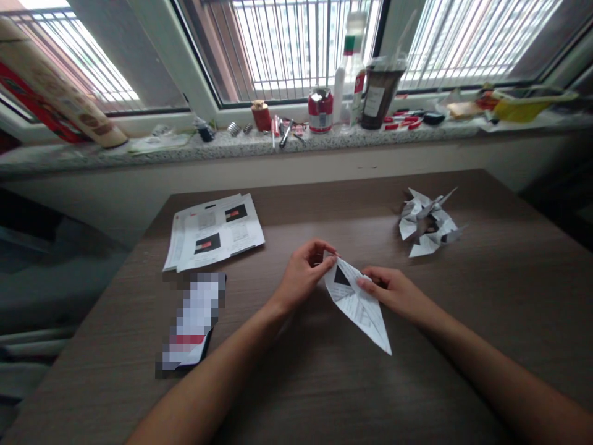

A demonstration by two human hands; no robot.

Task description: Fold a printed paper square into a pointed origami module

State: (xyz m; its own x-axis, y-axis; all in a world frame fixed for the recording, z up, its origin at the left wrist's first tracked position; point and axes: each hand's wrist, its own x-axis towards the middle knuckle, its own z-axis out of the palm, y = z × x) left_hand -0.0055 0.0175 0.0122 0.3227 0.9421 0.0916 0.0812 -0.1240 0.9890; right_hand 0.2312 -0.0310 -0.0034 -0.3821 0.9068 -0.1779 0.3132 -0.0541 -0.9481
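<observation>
A: One desk (306, 395) is carrying the work. Layout?
B: Printed sheets (214, 224) are lying by its far-left corner, a spiky folded-paper cluster (416, 211) by its far-right.
A: Grip?
B: Left hand (303, 270) is pinching one folded paper (356, 301) at its far end, right hand (390, 288) is pinching its right side; mid-desk, between left and right edges.
A: Risk?
B: Uneven pull could be skewing it; too tight a left pinch might be tearing the far end.

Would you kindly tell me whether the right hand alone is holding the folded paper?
No, the left hand pinches the folded paper near its upper end while the right hand holds its right edge.
</observation>
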